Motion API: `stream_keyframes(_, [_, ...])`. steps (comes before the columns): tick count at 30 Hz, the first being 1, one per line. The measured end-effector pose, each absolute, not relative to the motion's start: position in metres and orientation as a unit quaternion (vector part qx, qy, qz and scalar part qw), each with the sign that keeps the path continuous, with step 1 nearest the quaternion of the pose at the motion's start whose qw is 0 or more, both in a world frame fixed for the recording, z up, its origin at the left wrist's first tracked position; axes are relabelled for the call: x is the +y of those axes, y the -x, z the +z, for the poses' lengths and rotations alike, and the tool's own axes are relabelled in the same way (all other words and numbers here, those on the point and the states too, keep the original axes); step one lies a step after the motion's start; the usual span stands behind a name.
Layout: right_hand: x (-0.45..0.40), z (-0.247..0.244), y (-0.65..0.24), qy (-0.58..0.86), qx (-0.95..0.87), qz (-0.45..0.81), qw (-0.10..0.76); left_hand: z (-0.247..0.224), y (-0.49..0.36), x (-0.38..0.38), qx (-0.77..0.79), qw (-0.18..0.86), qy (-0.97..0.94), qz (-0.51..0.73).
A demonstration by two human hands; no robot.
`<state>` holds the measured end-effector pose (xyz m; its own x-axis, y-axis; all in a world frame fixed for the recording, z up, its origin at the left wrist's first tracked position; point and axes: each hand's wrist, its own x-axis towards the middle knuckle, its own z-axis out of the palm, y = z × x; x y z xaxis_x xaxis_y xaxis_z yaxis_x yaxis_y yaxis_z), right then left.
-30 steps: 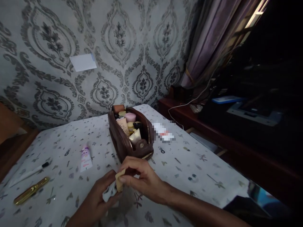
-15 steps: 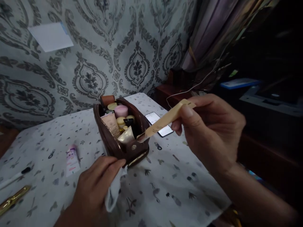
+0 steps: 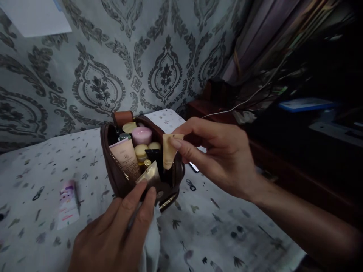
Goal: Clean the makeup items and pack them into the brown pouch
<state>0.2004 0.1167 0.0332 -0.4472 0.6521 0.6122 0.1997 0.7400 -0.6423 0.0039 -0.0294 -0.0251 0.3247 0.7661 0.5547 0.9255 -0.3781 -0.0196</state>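
Right hand [image 3: 215, 156] over the open bag [image 3: 111, 168], and its thumb and forefinger were clamped on the top end of a small cream tube [image 3: 169, 153]! The tube hung almost upright at the right side of the opening, narrow end down, its lower tip level with the other goods. The left hand [image 3: 113, 230] was in from the near side, two fingers reaching over the bag's near edge, slightly apart, tips right at a pale gold tube [image 3: 151, 174]. A white cloth [image 3: 151, 241] trailed beneath that palm; whether the hand gripped it, you could not tell.

Packed house inside: a peach tube [image 3: 126, 158] leaned on the left, a pink jar [image 3: 142, 136] sat farther back, a yellow jar [image 3: 141, 152] just nearer. Out left on the desk [image 3: 221, 226] lay a purple-and-white tube [image 3: 68, 204]; on the right, a phone [image 3: 194, 167] was mostly hidden behind the right hand.
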Motion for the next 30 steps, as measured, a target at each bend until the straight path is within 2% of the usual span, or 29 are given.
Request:
stream_keyframes(6, [0.123,0.019,-0.195,0.271,-0.836,0.239,0.413,-0.039,-0.005,-0.031,-0.524,0.181,0.786,-0.274])
stream_keyframes(22, [0.123,-0.002,-0.19,0.249,-0.885,0.193,0.342,-0.043,-0.004,-0.038,-0.528,0.182,0.796,-0.235])
stream_keyframes(30, [0.123,0.004,-0.196,0.251,-0.862,0.177,0.403,-0.04,-0.003,-0.044,-0.522,0.203,0.799,-0.217])
